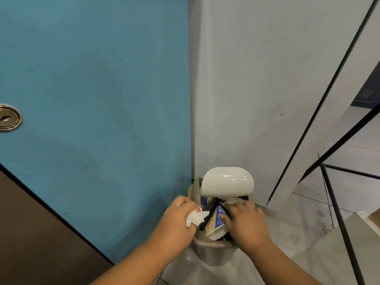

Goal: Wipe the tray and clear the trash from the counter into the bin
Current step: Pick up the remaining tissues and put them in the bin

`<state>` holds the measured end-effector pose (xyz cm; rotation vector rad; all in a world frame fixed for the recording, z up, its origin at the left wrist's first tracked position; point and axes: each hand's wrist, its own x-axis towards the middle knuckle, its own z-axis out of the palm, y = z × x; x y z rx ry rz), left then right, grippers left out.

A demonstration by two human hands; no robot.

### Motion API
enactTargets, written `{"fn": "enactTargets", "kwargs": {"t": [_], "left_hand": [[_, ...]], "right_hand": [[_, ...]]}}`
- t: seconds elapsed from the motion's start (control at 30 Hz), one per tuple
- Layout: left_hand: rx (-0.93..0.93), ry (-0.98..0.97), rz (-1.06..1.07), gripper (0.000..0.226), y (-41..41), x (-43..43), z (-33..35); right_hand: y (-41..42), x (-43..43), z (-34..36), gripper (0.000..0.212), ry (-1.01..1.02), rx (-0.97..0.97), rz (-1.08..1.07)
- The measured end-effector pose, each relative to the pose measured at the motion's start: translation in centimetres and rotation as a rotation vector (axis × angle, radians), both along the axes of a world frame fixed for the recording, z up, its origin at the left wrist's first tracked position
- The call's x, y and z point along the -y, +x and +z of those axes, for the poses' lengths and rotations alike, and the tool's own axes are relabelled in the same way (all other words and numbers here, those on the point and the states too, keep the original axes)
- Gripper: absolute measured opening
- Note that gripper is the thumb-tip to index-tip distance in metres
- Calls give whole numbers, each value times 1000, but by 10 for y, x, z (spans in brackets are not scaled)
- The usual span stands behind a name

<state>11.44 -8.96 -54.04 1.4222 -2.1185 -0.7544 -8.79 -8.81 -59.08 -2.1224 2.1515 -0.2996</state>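
Observation:
A small beige bin (207,244) stands on the floor in the corner, its white swing lid (227,183) tipped up. It is stuffed with trash, among it a printed paper cup (216,224) lying on its side. My left hand (178,218) hovers at the bin's left rim and grips a crumpled white tissue (195,218). My right hand (245,223) is over the bin's mouth, fingers flat on the trash beside the cup. A scrap of white paper (233,200) lies under the lid at my right fingertips. No tray or counter is in view.
A blue door (92,120) with a round metal lock (8,118) fills the left. A grey wall (257,89) rises behind the bin. Black metal frame legs (337,212) and a pale shelf edge (362,225) stand to the right over a grey tiled floor.

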Motion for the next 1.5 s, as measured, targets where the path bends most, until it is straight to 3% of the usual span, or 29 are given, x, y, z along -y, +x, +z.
{"fn": "enactTargets", "kwargs": {"t": [0.07, 0.2, 0.33, 0.43, 0.53, 0.77, 1.03, 1.23, 1.5], "left_hand": [[14, -1, 0, 28, 0, -1, 0], [28, -13, 0, 28, -1, 1, -1], [6, -31, 0, 15, -12, 4, 1], [6, -102, -104, 23, -28, 4, 5], [139, -193, -249, 26, -48, 4, 7], [652, -254, -431, 49, -76, 17, 0], [1015, -490, -540, 40, -78, 28, -11], [1004, -480, -487, 39, -77, 30, -19], [1034, -339, -435, 56, -90, 32, -27]], "right_hand": [[1, 0, -3, 17, -59, 16, -5], [-1, -2, -8, 20, -68, -98, -2], [-1, -7, -8, 43, -57, -124, -41], [-3, -8, -8, 28, -66, -73, -37], [-8, -11, -2, 38, -42, 15, -12], [-15, -14, 5, 24, -33, 116, -32], [-22, -11, -4, 30, -46, 78, -30], [-26, -7, -16, 49, -54, -4, -17], [-25, -6, -12, 46, -19, -26, -19]]}}
